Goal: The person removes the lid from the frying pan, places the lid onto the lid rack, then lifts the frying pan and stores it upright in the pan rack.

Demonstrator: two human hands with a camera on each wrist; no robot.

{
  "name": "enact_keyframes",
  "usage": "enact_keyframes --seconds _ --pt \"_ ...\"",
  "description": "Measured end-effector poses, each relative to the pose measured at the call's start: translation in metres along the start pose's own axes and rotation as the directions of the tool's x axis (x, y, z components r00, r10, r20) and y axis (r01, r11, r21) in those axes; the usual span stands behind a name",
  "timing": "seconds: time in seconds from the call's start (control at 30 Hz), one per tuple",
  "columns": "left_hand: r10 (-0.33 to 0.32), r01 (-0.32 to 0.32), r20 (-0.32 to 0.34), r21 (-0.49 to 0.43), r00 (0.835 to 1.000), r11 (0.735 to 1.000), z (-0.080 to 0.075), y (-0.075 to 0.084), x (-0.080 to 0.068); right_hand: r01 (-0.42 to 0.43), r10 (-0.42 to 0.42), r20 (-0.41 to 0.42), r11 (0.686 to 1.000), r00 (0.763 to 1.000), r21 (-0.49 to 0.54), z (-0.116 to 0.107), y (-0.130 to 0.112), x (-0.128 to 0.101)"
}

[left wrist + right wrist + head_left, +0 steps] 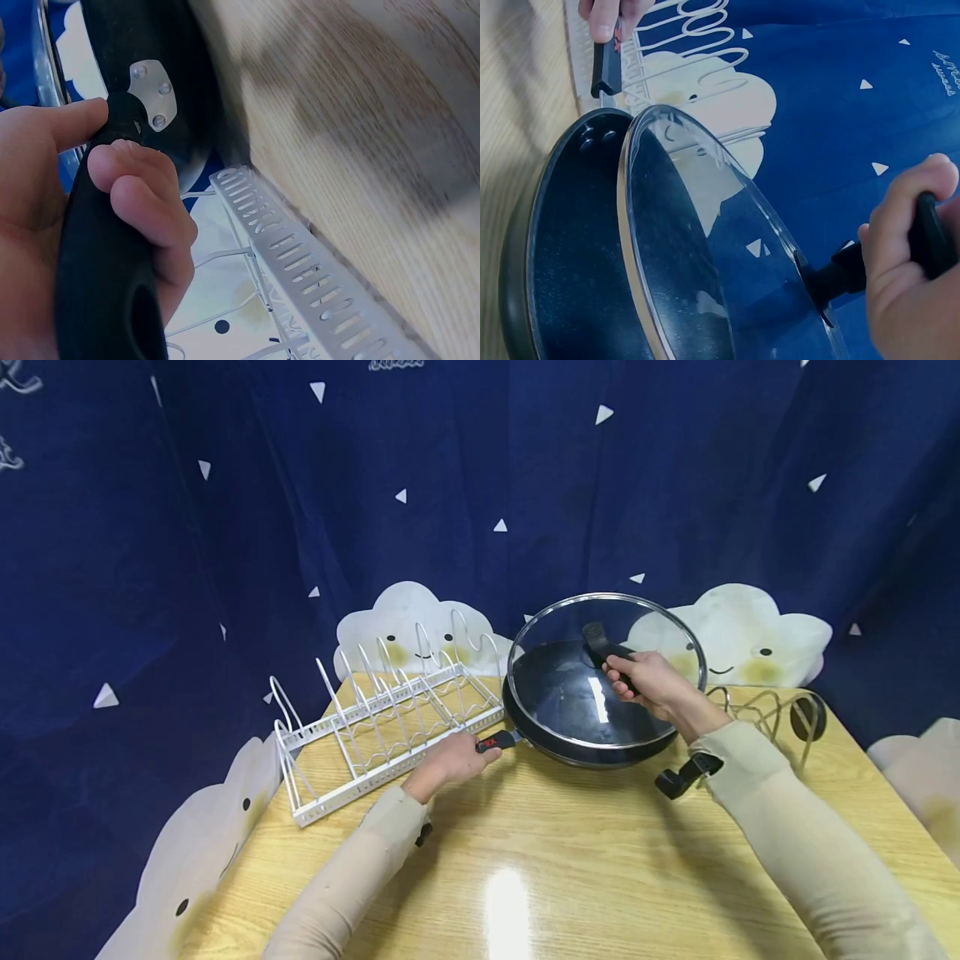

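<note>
My left hand (pixel 453 758) grips the black handle (pixel 105 255) of a dark frying pan (pixel 585 240), its fingers curled round it in the left wrist view. The pan is deep, with a riveted bracket (pixel 154 94) joining handle to wall. My right hand (pixel 652 685) holds the black upright handle (pixel 596 643) of a round glass lid (pixel 679 255) with a metal rim. The lid is tilted over the pan; in the right wrist view its rim stands apart from much of the pan's rim, and the dark inside shows.
A white wire rack (pixel 397 767) with upright loops stands left of the pan, just beyond my left hand. At the right lies a beige wire rack (pixel 772 695) with a black round piece (pixel 802 718). A blue curtain (pixel 480 460) hangs behind the wooden table (pixel 585 852).
</note>
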State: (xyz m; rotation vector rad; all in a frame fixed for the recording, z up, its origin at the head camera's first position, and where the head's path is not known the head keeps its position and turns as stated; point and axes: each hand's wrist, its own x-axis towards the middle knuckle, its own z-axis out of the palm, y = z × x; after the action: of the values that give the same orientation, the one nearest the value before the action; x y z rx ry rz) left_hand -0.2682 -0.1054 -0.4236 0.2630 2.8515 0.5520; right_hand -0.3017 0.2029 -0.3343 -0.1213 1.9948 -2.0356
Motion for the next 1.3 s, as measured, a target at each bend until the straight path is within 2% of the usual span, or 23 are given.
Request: enact_keyframes --seconds 0.4,0.5,0.73,0.9,0.97,1.13,1.3 --pt "0.000 0.000 0.016 -0.003 1.000 1.000 -0.002 -0.001 0.000 0.074 -0.075 -0.039 0.997 0.996 -0.014 0.004 -0.016 -0.022" --pt "0.001 0.000 0.029 -0.014 1.000 1.000 -0.003 -0.001 0.000 0.093 -0.095 -0.055 0.995 0.994 -0.044 0.004 -0.020 -0.028" --pt "-0.001 0.007 0.081 -0.071 0.997 0.997 -0.005 0.000 0.000 0.098 -0.113 -0.107 0.985 0.988 -0.140 0.003 -0.027 -0.042" --pt "0.008 0.005 0.109 -0.120 0.994 0.993 -0.008 0.001 0.001 0.119 -0.139 -0.136 0.982 0.981 -0.145 -0.002 -0.031 -0.051" --pt "0.016 -0.008 0.082 -0.100 0.997 0.995 -0.010 0.003 0.000 0.138 -0.161 -0.144 0.978 0.976 -0.155 -0.004 -0.031 -0.054" --pt "0.022 -0.022 -0.036 0.021 0.999 1.000 -0.015 0.014 -0.001 0.162 -0.203 -0.172 0.961 0.964 -0.226 -0.010 -0.033 -0.063" --pt "0.066 -0.063 -0.104 0.034 0.992 0.997 -0.022 0.032 -0.003 0.176 -0.234 -0.206 0.948 0.950 -0.264 -0.019 -0.035 -0.072"
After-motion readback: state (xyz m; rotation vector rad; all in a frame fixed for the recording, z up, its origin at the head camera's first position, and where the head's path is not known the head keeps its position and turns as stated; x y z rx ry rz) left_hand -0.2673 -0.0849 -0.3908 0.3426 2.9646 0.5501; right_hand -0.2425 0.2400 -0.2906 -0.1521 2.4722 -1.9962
